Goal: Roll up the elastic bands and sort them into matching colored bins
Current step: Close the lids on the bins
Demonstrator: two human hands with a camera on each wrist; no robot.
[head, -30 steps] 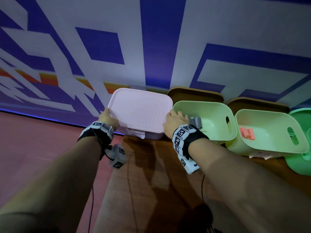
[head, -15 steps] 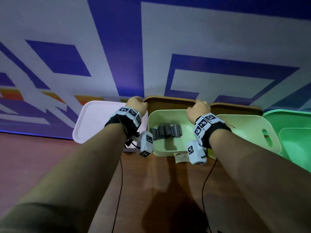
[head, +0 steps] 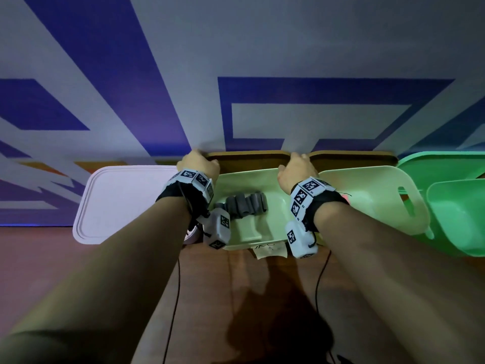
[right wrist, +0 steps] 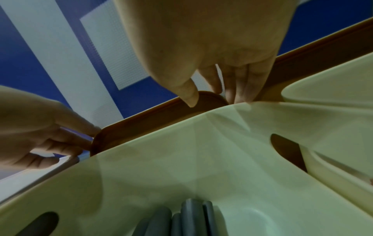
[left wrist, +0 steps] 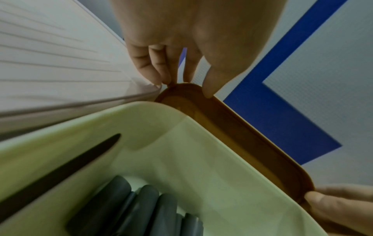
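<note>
Change since earlier frames: both hands have left the pink lidded bin [head: 123,203] at centre left and now sit on the brown lid [head: 249,158] standing behind the pale green bin [head: 252,179], at mid-frame against the wall.
Task items: rolled grey bands [head: 245,204] lie in a row on the floor of the pale green bin, just below centre of the head view; loose, not held.
Left grip: left hand [head: 200,164] pinches the lid's left corner, thumb in front, fingers behind, per the left wrist view [left wrist: 181,89].
Right grip: right hand [head: 298,168] pinches the lid's right corner the same way.
Neighbours: second pale bin [head: 372,195] touches the first on its right, something pink barely visible inside; a second brown lid [head: 351,157] stands behind it; green bin [head: 456,206] at far right edge.
Surface: brown, dim; paper label [head: 269,250] at the bin's near edge.
Risk 1: the corner pinches look shallow; lifted quickly, the lid could slip and fall into the bin.
Risk 2: the lid is wedged between bin and wall; pulling it could drag the bin forward or tip it.
Risk 3: the two lids are close together; the right fingers may catch the neighbour.
</note>
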